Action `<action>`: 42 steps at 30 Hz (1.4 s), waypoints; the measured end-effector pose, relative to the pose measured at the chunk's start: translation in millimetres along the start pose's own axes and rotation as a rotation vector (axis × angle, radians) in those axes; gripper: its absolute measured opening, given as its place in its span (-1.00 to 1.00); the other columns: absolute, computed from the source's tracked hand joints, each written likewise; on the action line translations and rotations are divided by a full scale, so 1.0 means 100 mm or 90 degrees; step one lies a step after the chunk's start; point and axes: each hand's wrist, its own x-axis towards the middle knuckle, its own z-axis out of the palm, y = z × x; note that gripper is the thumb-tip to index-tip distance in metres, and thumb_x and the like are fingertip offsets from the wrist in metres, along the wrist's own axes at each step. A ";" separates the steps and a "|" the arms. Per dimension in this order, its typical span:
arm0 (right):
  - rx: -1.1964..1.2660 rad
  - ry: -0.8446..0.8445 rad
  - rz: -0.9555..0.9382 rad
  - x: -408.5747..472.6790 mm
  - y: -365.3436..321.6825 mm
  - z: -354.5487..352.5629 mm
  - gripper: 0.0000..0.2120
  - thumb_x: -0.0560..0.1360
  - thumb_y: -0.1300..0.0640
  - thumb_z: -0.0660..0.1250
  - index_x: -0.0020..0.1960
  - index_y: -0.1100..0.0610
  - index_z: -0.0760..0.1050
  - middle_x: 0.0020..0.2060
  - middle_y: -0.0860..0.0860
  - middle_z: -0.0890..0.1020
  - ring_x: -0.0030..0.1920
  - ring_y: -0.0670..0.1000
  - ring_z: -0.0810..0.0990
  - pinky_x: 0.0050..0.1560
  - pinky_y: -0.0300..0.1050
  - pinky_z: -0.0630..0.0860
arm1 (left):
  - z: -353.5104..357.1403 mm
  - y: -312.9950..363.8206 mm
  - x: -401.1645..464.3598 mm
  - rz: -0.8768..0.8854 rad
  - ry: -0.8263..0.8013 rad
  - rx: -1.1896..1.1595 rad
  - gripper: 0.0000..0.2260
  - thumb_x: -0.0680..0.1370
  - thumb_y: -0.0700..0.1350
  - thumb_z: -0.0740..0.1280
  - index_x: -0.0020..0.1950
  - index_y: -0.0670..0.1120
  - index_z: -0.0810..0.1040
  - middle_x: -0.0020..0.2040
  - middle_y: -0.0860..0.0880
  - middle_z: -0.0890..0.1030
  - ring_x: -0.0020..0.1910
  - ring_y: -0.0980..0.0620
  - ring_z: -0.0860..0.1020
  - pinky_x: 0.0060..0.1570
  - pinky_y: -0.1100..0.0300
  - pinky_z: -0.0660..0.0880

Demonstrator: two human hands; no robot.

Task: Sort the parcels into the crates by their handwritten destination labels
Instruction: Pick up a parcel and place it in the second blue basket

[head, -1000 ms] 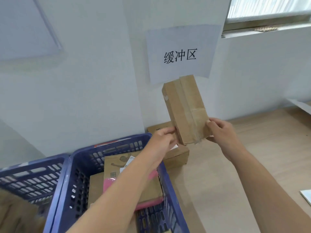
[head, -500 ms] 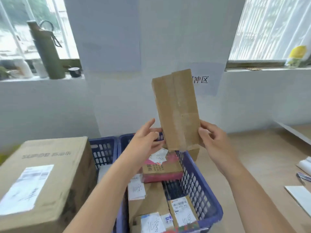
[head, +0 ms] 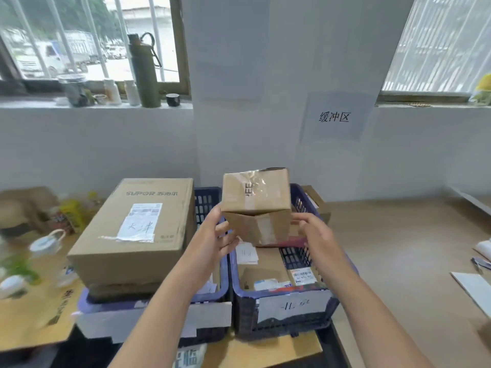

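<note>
A small taped cardboard parcel [head: 255,205] hangs over the right blue crate [head: 287,312], which bears a handwritten label on its front. My left hand [head: 212,243] touches the parcel's lower left edge with fingers spread. My right hand [head: 316,237] holds its lower right side. The right crate contains several labelled parcels. The left blue crate [head: 212,293] carries a large cardboard box [head: 135,232] with a handwritten label on top.
A paper sign [head: 335,116] is taped to the wall behind. Bottles and a green flask [head: 143,70] stand on the window sill. Cluttered packets lie at the left. Papers [head: 473,288] rest on the wooden surface at the right.
The view has pulled back and tilted down. The parcel has been turned from upright on end to its short face toward me, and lowered over the right crate.
</note>
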 end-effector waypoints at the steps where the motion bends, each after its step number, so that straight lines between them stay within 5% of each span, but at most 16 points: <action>1: 0.025 -0.008 0.022 -0.04 -0.03 -0.01 -0.67 0.68 0.07 0.09 0.07 -0.17 0.62 0.04 -0.15 0.70 0.16 -0.07 0.62 0.19 -0.03 0.52 | 0.00 0.00 -0.04 0.010 -0.010 0.017 -0.70 0.70 0.13 0.08 0.34 0.17 0.50 0.15 0.03 0.70 0.11 0.08 0.66 0.16 0.12 0.54; 7: 0.193 -0.113 0.113 -0.25 -0.13 -0.14 -0.54 0.61 -0.34 0.02 0.17 -0.19 0.61 0.10 -0.05 0.71 0.17 0.00 0.65 0.19 0.08 0.53 | 0.14 0.07 -0.26 0.054 0.039 0.063 -0.76 0.66 -0.07 0.19 -0.04 0.08 0.64 0.14 0.07 0.70 0.28 0.01 0.58 0.42 -0.04 0.40; 10: 0.199 -0.143 0.118 -0.35 -0.19 -0.19 -0.55 0.58 -0.36 0.07 -0.06 -0.15 0.65 -0.04 -0.04 0.72 -0.06 -0.07 0.67 -0.07 -0.06 0.51 | 0.16 0.04 -0.38 0.152 0.037 0.104 -0.82 0.59 0.07 0.20 0.09 0.12 0.57 0.08 0.20 0.68 0.25 0.15 0.59 0.24 0.14 0.49; 14: 0.236 -0.163 0.086 -0.42 -0.23 -0.19 -0.57 0.41 -0.13 0.40 0.18 0.07 0.49 0.07 0.06 0.71 -0.03 0.00 0.71 -0.29 -0.19 0.57 | 0.08 -0.02 -0.52 0.240 -0.008 0.162 -0.61 0.49 0.30 0.27 0.31 0.31 0.40 0.29 0.29 0.56 0.37 0.23 0.47 0.34 0.10 0.39; 22: 0.232 -0.159 0.052 -0.51 -0.16 -0.14 -0.68 0.54 0.03 0.41 0.26 0.00 0.45 0.16 0.01 0.67 0.14 0.05 0.68 0.03 0.10 0.65 | 0.11 -0.03 -0.71 0.270 -0.016 0.168 -0.54 0.57 -0.01 0.36 0.43 0.17 0.32 0.41 0.25 0.44 0.30 0.39 0.46 0.11 0.41 0.51; 26: 0.218 -0.131 0.024 -0.51 -0.12 -0.13 -0.65 0.51 0.04 0.46 0.26 -0.03 0.48 0.20 -0.02 0.64 0.22 0.01 0.64 0.16 0.16 0.61 | 0.11 -0.10 -0.72 0.255 -0.023 0.224 -0.46 0.49 0.18 0.45 0.41 0.33 0.32 0.43 0.31 0.41 0.36 0.29 0.45 0.35 0.09 0.47; 29: 0.213 -0.125 0.018 -0.51 -0.10 -0.12 -0.66 0.52 0.03 0.46 0.26 -0.06 0.48 0.19 -0.05 0.64 0.23 0.01 0.63 0.17 0.16 0.61 | 0.11 -0.12 -0.71 0.258 -0.022 0.242 -0.34 0.41 0.28 0.47 0.45 0.35 0.28 0.43 0.37 0.39 0.39 0.27 0.43 0.34 0.11 0.47; 33: 0.211 -0.121 0.003 -0.49 -0.13 -0.08 -0.69 0.56 0.07 0.40 0.28 -0.07 0.46 0.19 -0.05 0.65 0.14 0.00 0.68 0.00 0.01 0.66 | 0.13 -0.13 -0.66 0.288 -0.032 0.259 -0.30 0.49 -0.03 0.52 0.51 0.25 0.24 0.46 0.33 0.36 0.41 0.20 0.42 0.02 0.36 0.56; 38: 0.118 -0.074 -0.047 -0.40 -0.10 0.03 -0.64 0.59 -0.02 0.36 0.33 -0.27 0.42 0.30 -0.16 0.56 0.26 -0.10 0.58 0.12 -0.02 0.64 | 0.14 -0.16 -0.55 0.310 -0.030 0.270 -0.27 0.54 -0.16 0.47 0.51 0.33 0.16 0.40 0.43 0.38 0.42 0.23 0.39 0.13 0.15 0.61; 42: 0.046 -0.021 -0.098 -0.34 -0.07 0.17 -0.55 0.62 -0.01 0.30 0.48 -0.23 0.33 0.40 -0.10 0.45 0.30 -0.25 0.48 0.19 -0.14 0.59 | 0.10 -0.24 -0.43 0.319 -0.011 0.272 -0.21 0.55 -0.17 0.46 0.55 0.33 0.08 0.48 0.27 0.34 0.43 0.15 0.41 0.25 -0.05 0.56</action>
